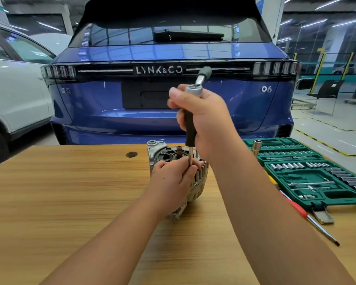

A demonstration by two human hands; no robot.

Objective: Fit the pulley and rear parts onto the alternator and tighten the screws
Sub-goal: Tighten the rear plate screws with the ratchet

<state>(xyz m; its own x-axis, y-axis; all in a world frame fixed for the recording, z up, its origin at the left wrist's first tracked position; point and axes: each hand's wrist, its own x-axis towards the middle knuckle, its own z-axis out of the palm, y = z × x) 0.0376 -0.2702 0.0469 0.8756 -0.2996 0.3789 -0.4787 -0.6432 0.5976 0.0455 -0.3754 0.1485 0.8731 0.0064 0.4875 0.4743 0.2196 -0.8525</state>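
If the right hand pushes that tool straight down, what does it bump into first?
Most likely the alternator: the right hand holds the driver upright, its shaft running down to where the left hand pinches it.

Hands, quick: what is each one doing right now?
Left hand: fingers pinch the driver's metal shaft low down, just above the alternator.
Right hand: wrapped around the driver's black handle, ratchet on top.
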